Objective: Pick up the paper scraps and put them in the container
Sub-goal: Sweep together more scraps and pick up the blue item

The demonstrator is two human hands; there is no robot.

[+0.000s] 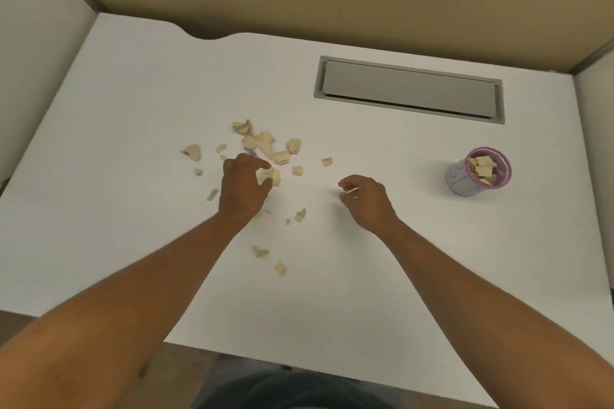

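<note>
Nearest the person, two tan scraps lie alone on the white surface, between the forearms, with another small pair a little farther out. All look like torn paper: ragged, curled at the edges, light enough to slide if nudged.

The left hand hovers at the near edge of the main litter. Its fingers are curled and part open, thumb and forefinger closing toward a scrap just at their tips. I cannot tell whether it is yet pinched. Something thin and bluish shows past the knuckles, too blurred to name. The right hand sits apart to the right, loosely curled; a pale sliver shows at its fingertips, but whether that is a held scrap I cannot tell.

Beyond the left hand lies the thickest heap, with strays on either side. So the scraps lie ahead of and around the left hand, which is plainly the nearer one.

The container stands well off to the right, beyond the right hand: a small round tub, lilac with a purple rim, upright, already partly filled with scraps. Anything the left hand lifts must cross rightward to reach it, likely past the right hand.

Farthest off, a grey rectangular hatch is set flush in the surface.
</note>
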